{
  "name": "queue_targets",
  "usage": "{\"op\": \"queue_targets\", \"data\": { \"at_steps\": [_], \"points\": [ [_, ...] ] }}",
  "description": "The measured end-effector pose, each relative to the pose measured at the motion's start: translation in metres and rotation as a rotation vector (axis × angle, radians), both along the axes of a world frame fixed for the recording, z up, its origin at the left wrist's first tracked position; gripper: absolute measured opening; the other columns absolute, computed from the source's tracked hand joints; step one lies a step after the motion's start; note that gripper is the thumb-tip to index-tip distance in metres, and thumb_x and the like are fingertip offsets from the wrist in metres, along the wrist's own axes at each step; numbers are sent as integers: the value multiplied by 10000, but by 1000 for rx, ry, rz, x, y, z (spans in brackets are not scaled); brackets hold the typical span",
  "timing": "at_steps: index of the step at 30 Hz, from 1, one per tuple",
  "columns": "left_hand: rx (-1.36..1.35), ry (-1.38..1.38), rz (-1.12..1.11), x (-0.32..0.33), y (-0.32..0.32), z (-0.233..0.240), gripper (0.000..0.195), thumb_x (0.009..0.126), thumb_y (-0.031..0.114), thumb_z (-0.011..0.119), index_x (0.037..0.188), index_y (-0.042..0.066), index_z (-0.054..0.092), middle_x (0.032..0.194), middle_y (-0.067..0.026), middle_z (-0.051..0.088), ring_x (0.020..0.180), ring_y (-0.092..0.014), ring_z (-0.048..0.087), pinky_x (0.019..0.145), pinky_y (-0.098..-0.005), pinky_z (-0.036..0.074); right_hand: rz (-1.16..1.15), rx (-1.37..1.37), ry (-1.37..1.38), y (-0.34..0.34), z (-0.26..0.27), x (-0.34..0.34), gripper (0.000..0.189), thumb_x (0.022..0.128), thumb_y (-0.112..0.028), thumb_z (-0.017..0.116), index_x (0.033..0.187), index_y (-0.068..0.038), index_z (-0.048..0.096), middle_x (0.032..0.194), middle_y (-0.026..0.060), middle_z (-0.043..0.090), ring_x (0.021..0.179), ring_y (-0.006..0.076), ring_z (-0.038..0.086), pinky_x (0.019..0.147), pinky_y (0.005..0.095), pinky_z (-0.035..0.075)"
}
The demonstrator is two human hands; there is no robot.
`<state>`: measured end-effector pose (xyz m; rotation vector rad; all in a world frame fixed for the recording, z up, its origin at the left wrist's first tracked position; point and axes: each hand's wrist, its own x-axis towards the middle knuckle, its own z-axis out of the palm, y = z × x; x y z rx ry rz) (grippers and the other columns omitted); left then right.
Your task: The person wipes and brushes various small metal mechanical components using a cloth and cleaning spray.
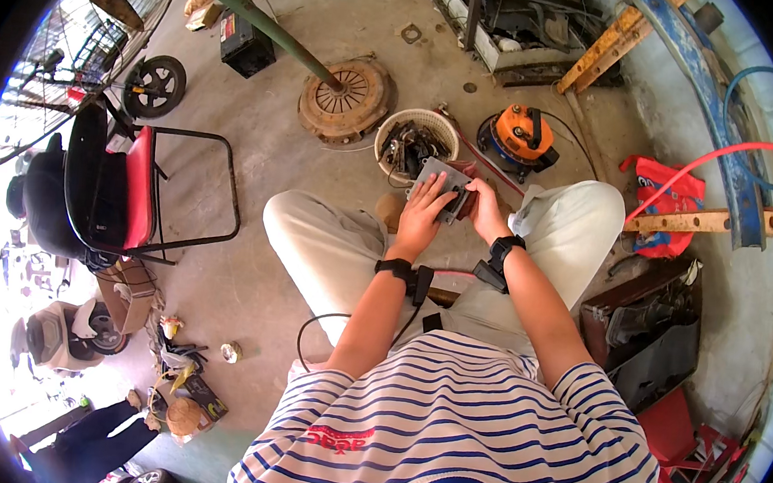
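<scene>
A flat grey metal cover or housing (441, 171) is held between my two hands, above my parted knees. My left hand (421, 220) lies over its face, fingers spread across it and gripping the near edge. At the right edge, my right hand (485, 210) grips the same part, thumb on top. Dark openings show in the grey part near my fingers. Something reddish sits beneath and beside it, mostly hidden, so I cannot tell what it is. Just beyond my hands stands a cream plastic basket (447, 125) filled with dark, greasy metal parts (408, 144).
A green pole (267, 28) rises from a rusty clutch pressure plate (344, 98). An orange machine with a black handle (523, 135) stands right of the basket. A red-seated chair (142, 188) and car battery (246, 45) are leftward. A blue-and-orange metal frame (729, 125) lines the right.
</scene>
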<state>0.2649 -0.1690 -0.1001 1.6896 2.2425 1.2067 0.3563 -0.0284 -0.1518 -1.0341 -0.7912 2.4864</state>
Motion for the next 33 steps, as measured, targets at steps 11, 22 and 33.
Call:
{"op": "queue_targets", "data": {
  "at_steps": [11, 22, 33],
  "points": [
    [25, 47, -17, 0, 2, -1, 430, 596, -121, 585, 985, 62, 573, 1361, -112, 446, 1279, -310, 387, 1039, -468, 321, -11, 0, -8, -3, 14, 1, 99, 755, -230, 581, 770, -146, 531, 754, -11, 540, 707, 151, 523, 659, 298, 412],
    [2, -27, -28, -2, 6, -10, 361, 608, -135, 547, 914, 54, 510, 1334, -115, 473, 1265, -342, 390, 1034, -478, 318, 37, 78, -40, 1, -1, 2, 131, 756, -264, 558, 810, -145, 547, 728, -22, 541, 666, 140, 526, 588, 279, 408],
    [20, -48, -36, 3, 6, -12, 391, 597, -145, 516, 946, 29, 491, 1289, -156, 482, 1220, -398, 398, 969, -462, 368, 2, 247, -53, -9, 30, 0, 104, 780, -174, 544, 879, -143, 552, 648, -21, 498, 522, 110, 482, 457, 260, 374]
  ]
}}
